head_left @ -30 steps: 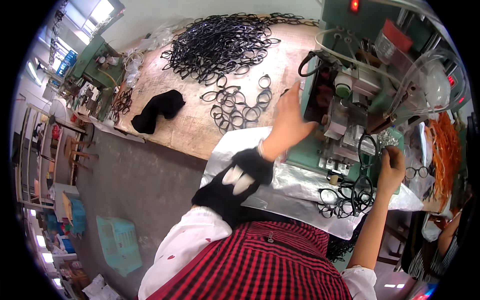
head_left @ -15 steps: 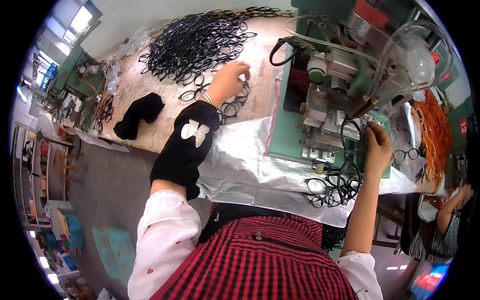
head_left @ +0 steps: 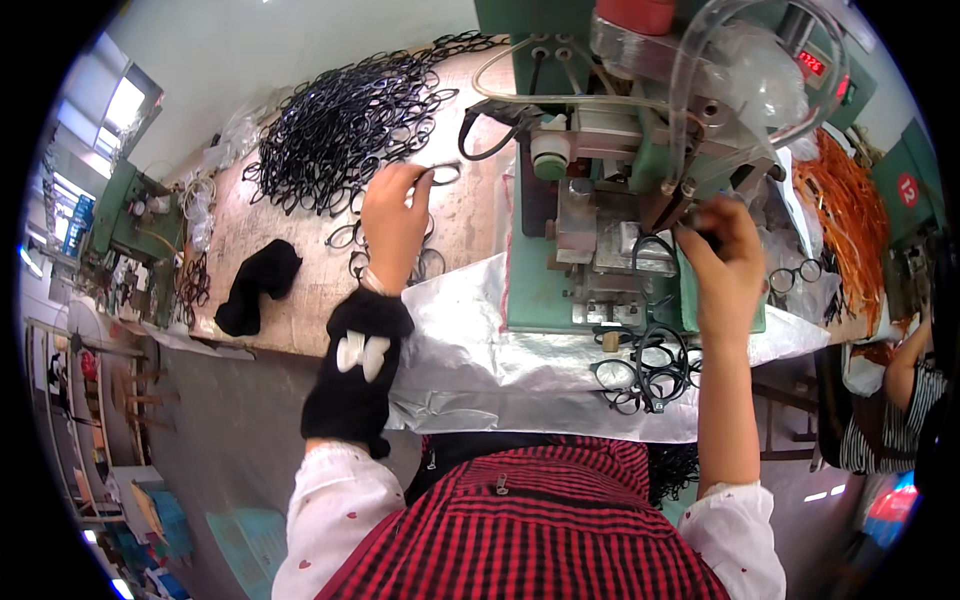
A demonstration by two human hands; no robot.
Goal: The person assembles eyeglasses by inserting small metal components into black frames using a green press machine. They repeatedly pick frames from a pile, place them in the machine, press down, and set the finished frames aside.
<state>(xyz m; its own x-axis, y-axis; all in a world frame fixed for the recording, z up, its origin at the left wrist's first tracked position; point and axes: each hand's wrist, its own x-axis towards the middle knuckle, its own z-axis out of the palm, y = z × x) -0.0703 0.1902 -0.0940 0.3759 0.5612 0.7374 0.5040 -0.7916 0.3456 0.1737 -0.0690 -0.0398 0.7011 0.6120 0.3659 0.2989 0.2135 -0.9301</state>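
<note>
My left hand (head_left: 393, 225), in a black sleeve cover with a white bow, is over the table just in front of the pile. Between its thumb and fingers is one black eyeglass frame (head_left: 446, 174). At the green bench machine (head_left: 540, 290), my right hand (head_left: 728, 270) has its fingers pinched together beside the metal head. They are slightly blurred, and what they hold is hidden. A black eyeglass frame (head_left: 640, 262) hangs at the machine's metal fixture, just left of that hand. Below it, several black eyeglass frames (head_left: 655, 375) lie on the silver sheet (head_left: 470, 350).
A large heap of black eyeglass frames (head_left: 340, 130) covers the table's back. A black cloth sleeve (head_left: 258, 285) lies at the left. Orange strips (head_left: 845, 210) and another eyeglass frame (head_left: 795, 275) are right of the machine. Another person's arm (head_left: 905, 370) shows at the far right.
My view has shifted to the right. My left hand now has an eyeglass frame in its fingers; before, none showed there. My right hand has moved up toward the machine head.
</note>
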